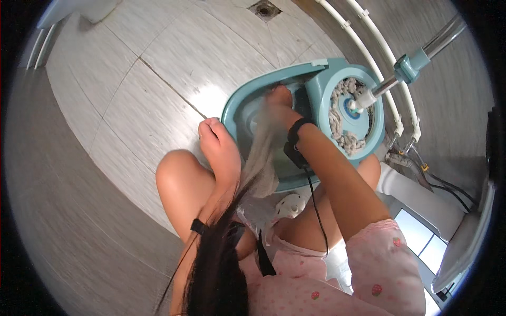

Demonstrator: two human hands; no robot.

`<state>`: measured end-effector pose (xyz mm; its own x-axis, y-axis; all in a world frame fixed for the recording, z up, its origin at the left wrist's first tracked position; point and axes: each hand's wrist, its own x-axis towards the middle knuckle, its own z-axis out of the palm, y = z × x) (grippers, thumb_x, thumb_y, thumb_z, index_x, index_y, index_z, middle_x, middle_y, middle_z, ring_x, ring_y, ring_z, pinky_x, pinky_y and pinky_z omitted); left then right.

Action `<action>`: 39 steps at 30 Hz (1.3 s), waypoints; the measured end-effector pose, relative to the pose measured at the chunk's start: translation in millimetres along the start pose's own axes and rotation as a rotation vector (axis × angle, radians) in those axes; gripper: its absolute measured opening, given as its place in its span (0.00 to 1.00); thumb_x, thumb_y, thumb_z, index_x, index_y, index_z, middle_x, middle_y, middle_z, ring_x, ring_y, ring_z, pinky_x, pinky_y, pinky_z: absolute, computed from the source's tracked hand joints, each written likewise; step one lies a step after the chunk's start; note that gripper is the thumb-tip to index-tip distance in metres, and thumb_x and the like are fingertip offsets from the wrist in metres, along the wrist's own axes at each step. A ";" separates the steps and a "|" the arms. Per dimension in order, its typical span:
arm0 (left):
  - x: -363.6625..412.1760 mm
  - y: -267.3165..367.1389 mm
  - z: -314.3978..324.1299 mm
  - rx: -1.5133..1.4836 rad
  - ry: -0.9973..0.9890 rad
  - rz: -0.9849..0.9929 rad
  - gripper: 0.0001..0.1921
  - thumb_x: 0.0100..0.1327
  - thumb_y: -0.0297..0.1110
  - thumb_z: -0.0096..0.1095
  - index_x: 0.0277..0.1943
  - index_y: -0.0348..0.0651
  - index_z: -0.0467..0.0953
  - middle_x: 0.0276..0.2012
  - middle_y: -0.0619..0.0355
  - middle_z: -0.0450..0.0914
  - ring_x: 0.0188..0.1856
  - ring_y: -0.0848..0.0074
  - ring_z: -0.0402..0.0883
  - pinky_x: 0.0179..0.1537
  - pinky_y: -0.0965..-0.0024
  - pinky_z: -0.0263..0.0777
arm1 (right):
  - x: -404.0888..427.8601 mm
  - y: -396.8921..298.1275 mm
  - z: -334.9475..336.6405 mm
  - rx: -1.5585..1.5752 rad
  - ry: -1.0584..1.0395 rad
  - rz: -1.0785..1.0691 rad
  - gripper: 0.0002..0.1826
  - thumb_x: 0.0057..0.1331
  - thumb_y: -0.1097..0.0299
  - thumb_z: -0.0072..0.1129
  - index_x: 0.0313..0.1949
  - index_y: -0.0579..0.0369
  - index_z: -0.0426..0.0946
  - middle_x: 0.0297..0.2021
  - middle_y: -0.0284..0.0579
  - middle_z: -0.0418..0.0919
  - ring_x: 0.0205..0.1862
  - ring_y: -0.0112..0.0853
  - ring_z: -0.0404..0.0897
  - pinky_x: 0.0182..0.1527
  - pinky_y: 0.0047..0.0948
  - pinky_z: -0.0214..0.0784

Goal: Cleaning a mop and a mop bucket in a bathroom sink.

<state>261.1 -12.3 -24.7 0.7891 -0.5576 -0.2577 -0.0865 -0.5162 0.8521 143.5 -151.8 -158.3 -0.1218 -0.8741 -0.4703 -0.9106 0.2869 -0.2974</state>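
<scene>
A blue-green mop bucket (pixel 228 104) stands on the floor before me, with water in its wide basin. My right hand (pixel 280 98) is inside the basin, closed on the upper end of a grey-beige cloth (pixel 261 166). Motion blurs that end; the cloth trails towards me, over the near rim. Against the bucket's left rim is my left hand (pixel 219 144), its fingers curled; whether it grips the rim is hidden. In the wringer basket (pixel 332 83) at the right rests a spin mop head (pixel 337 118) with grey strands.
The mop's metal pole (pixel 444 37) slants up to the right. White pipes (pixel 369 59) run along the wall, with hoses (pixel 446 189) below. A floor drain (pixel 265 10) lies beyond the bucket. From my right wrist hangs a black cable (pixel 316 209). Grey tiles (pixel 130 94) cover the floor.
</scene>
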 end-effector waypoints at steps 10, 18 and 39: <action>4.7 -2.6 -7.5 -0.060 0.015 -0.083 0.13 0.69 0.37 0.37 0.40 0.37 0.68 0.28 0.58 0.68 0.31 0.77 0.64 0.35 0.73 0.62 | -9.0 -2.9 62.6 -0.020 0.006 -0.286 0.11 0.57 0.65 0.51 0.30 0.58 0.79 0.33 0.56 0.79 0.40 0.47 0.79 0.44 0.44 0.72; 2.3 2.6 2.9 -0.093 -0.044 -0.036 0.13 0.67 0.35 0.40 0.42 0.33 0.68 0.36 0.47 0.73 0.39 0.64 0.70 0.45 0.66 0.63 | -24.5 -17.2 45.7 -0.414 -0.368 -0.532 0.10 0.55 0.71 0.50 0.34 0.61 0.78 0.43 0.59 0.75 0.48 0.48 0.75 0.49 0.42 0.67; 2.2 -11.5 7.4 -0.086 -0.035 -0.001 0.15 0.70 0.39 0.36 0.42 0.38 0.68 0.31 0.58 0.69 0.34 0.76 0.66 0.41 0.73 0.62 | -52.5 -48.2 -23.9 -0.724 -0.538 -0.454 0.28 0.64 0.54 0.39 0.57 0.60 0.67 0.59 0.57 0.63 0.63 0.49 0.58 0.64 0.55 0.41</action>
<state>259.4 -12.4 -38.4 0.7672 -0.5802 -0.2735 -0.0316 -0.4601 0.8873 184.4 -129.1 -99.4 0.3276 -0.4974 -0.8033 -0.8690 -0.4923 -0.0496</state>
